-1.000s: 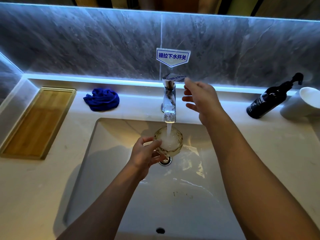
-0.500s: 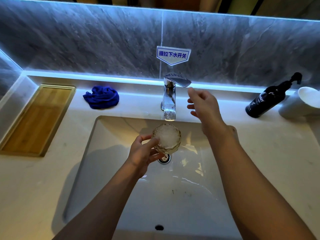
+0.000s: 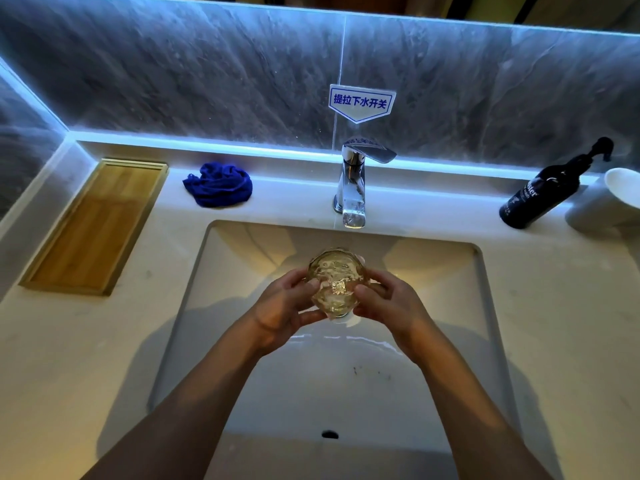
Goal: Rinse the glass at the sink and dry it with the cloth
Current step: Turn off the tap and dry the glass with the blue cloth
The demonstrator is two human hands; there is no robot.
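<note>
A clear faceted glass [image 3: 334,282] with water in it is held over the middle of the white sink [image 3: 460,306]. My left hand [image 3: 284,310] grips it from the left and my right hand [image 3: 388,303] from the right. The chrome faucet [image 3: 353,188] stands behind the basin and no water runs from it. A crumpled blue cloth [image 3: 219,184] lies on the counter to the left of the faucet, apart from both hands.
A wooden tray [image 3: 93,226] sits in the counter at the left. A black pump bottle [image 3: 543,192] and a white cup [image 3: 609,199] stand at the right. A small sign [image 3: 361,102] hangs on the grey wall above the faucet.
The water stopped running. My right hand left the faucet handle and came down onto the glass, which now sits lower and nearer to me.
</note>
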